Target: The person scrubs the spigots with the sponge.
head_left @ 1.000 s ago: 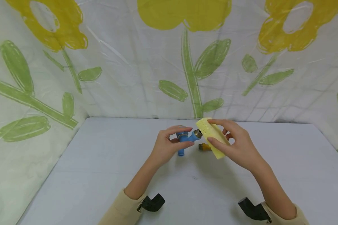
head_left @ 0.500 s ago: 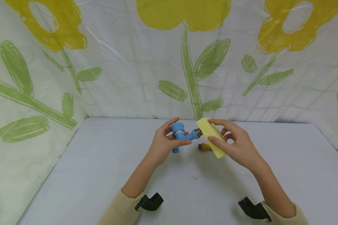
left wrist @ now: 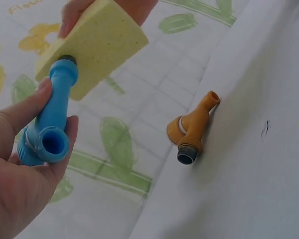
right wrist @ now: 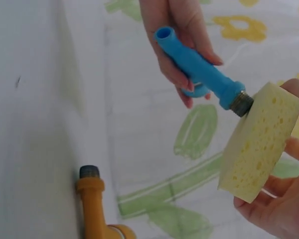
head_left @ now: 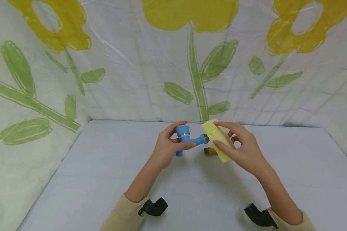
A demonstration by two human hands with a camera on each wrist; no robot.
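Left hand grips blue tap between thumb and fingers, above table. Right hand pinches yellow sponge, sponge face touching tap's metal end. Orange tap lies on table just beneath.

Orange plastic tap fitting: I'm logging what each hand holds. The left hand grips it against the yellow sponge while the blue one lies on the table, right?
No, swapped. In the head view the left hand grips the blue plastic tap fitting against the yellow sponge; the orange plastic tap fitting lies on the table.
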